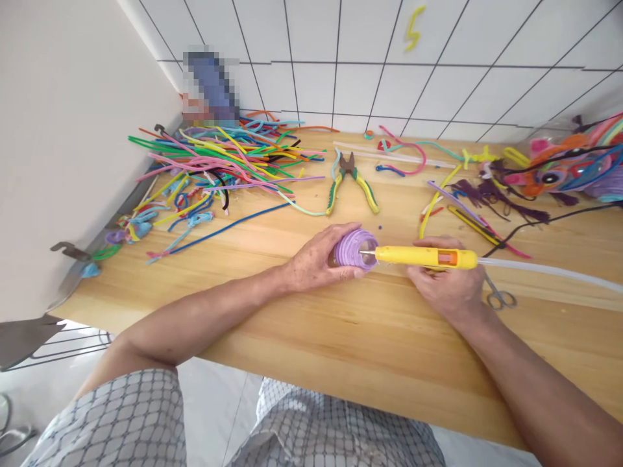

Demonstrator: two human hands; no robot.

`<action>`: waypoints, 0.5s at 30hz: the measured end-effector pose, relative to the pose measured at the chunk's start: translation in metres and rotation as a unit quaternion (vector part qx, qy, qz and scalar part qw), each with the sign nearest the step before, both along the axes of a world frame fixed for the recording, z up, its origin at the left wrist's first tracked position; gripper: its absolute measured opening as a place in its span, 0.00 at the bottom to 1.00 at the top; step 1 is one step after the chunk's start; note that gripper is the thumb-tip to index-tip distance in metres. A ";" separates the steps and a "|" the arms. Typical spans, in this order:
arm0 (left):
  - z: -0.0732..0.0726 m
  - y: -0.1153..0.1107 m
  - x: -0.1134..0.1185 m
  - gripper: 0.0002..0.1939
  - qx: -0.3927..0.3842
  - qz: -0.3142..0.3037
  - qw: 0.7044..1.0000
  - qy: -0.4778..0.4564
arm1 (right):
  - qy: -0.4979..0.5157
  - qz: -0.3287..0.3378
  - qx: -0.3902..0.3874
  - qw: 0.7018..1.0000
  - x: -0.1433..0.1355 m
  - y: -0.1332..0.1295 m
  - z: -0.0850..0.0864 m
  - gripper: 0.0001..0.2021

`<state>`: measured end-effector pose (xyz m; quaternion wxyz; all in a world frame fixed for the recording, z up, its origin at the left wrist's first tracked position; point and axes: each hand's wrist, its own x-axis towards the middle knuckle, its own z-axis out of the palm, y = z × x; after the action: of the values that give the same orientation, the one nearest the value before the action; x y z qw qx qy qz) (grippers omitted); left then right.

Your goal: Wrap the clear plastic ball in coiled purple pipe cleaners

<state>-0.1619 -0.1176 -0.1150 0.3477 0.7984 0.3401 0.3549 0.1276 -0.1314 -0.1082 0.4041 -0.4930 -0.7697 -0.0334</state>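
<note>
In the head view my left hand [316, 259] is wrapped round a small jar-like piece [351, 249] coiled in purple pipe cleaner, its open mouth turned to the right. My right hand [450, 279] grips a yellow glue gun [413, 255] held level, a clear glue stick [545, 266] running out of its back end. The gun's metal nozzle reaches the mouth of the purple piece; whether it touches the rim I cannot tell. Beyond my hands, pliers [349, 181] with yellow-green handles lie spread on the wooden table [302, 337].
A heap of coloured pipe cleaners [228, 155] covers the back left. Scissors [500, 298] lie by my right wrist, and a yellow utility knife [472, 224] behind it. A dark cord [540, 220] and a colourful pipe-cleaner figure [555, 172] are at the right. White tiles [360, 39] wall the back.
</note>
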 end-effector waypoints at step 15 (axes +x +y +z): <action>0.002 0.000 0.001 0.47 -0.020 0.003 1.000 0.001 | -0.005 -0.031 -0.024 0.999 0.004 0.000 -0.005 0.09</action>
<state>-0.1613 -0.1174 -0.1129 0.3621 0.7907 0.3500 0.3481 0.1317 -0.1317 -0.1135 0.3874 -0.5257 -0.7567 -0.0298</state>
